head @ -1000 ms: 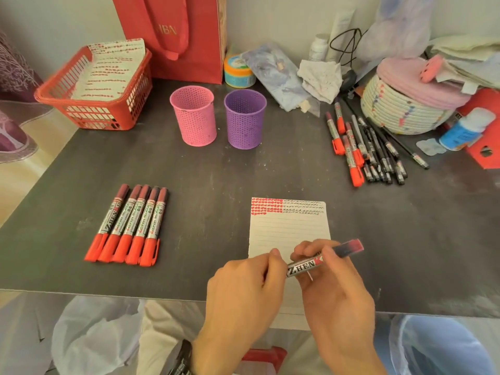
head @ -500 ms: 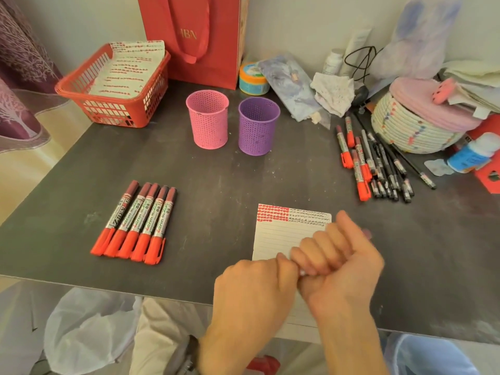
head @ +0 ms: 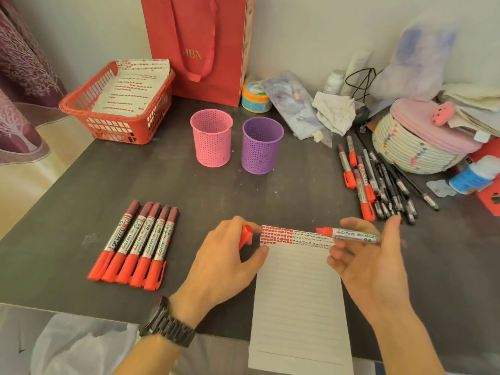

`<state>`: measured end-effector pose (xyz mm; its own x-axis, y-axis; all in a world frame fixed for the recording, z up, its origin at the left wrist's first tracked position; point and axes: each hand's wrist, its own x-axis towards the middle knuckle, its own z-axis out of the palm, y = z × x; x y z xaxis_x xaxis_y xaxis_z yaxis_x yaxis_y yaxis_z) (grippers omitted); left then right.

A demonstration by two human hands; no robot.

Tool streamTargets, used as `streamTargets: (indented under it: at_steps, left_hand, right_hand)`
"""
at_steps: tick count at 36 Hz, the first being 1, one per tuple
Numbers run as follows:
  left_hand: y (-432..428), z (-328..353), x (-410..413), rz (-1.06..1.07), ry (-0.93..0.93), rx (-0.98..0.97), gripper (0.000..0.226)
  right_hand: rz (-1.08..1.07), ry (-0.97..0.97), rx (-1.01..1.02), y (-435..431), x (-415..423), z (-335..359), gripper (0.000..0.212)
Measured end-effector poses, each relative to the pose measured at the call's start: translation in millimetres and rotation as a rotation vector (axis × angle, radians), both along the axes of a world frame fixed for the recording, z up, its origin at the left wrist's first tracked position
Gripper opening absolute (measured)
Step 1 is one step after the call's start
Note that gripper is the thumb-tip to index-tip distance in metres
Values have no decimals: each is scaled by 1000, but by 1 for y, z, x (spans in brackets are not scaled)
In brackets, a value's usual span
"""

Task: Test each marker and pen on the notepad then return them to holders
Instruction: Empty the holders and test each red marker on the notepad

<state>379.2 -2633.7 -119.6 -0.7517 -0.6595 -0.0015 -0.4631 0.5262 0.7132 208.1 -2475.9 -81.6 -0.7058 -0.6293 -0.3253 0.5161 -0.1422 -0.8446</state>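
My right hand (head: 370, 255) holds an uncapped red marker (head: 351, 235) sideways, its tip pointing left above the marked top rows of the lined notepad (head: 297, 299). My left hand (head: 224, 258) pinches the marker's red cap (head: 245, 235) at the pad's top left corner. Red and black test marks fill the pad's top lines. Several capped red markers (head: 138, 244) lie in a row on the left. A mixed pile of red markers and black pens (head: 378, 180) lies at the right. The pink holder (head: 211, 142) and purple holder (head: 262, 146) stand empty behind.
A red basket (head: 116, 104) with used sheets sits at the back left beside a red paper bag (head: 197, 44). A woven basket (head: 414, 147), glue bottle (head: 473, 174), tape roll (head: 255, 96) and cloths crowd the back right. The dark table's front edge (head: 81, 312) is near me.
The hands were together on the capped marker, then pulled apart. The cap now sits in my left hand and the bare marker in my right, above the pad's top.
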Motion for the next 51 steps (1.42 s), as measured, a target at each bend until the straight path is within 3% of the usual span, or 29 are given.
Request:
streamTargets:
  at_steps: [3, 5, 9, 15, 21, 29, 51]
  left_hand:
    - [-5, -8, -7, -84, -66, -96, 42]
    - [-5, -10, -11, -102, -93, -148, 55]
    - [-4, -15, -10, -102, -86, -161, 58]
    - [-4, -12, -7, -113, -50, -172, 56]
    - [-4, -14, -8, -106, -58, -136, 55]
    - [-4, -14, -12, -71, -57, -119, 51]
    - [-6, -20, -13, -45, -12, -150, 48]
  right_hand:
    - [26, 29, 65, -5, 4, -2, 78]
    - [32, 59, 100, -11, 6, -4, 71]
    - [35, 253, 178, -26, 10, -8, 36]
    - [26, 522, 293, -54, 9, -16, 19]
    - [-73, 724, 430, -58, 14, -46, 35]
    - [-116, 764, 439, -57, 16, -51, 25]
    - [-95, 842, 479, -59, 16, -50, 30]
